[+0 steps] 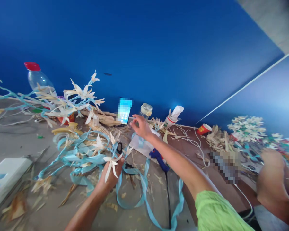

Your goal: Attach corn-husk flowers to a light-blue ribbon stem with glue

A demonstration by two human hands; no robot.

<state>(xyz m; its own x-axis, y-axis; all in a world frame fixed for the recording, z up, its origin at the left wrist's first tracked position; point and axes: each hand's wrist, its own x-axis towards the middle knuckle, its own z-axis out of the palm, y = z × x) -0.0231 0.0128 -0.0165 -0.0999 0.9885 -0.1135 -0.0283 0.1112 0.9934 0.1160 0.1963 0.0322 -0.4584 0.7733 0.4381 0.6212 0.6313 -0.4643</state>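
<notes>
My left hand (110, 176) is closed on a small cream husk flower (112, 163) joined to a light blue ribbon stem (86, 158) that lies over the table. My right hand (141, 126) reaches far forward with its fingers pinched together beside the lit phone (124, 110); what they hold, if anything, is too small to make out. A long loop of blue ribbon (144, 192) trails between my two arms.
A tall branch of husk flowers (72, 96) stands at the left in front of a red-capped plastic bottle (37, 78). A blue glue gun (159, 157), a small jar (146, 110), a red cup (203, 129), white cord and husk scraps litter the table. Another person's arm (272, 183) is at right.
</notes>
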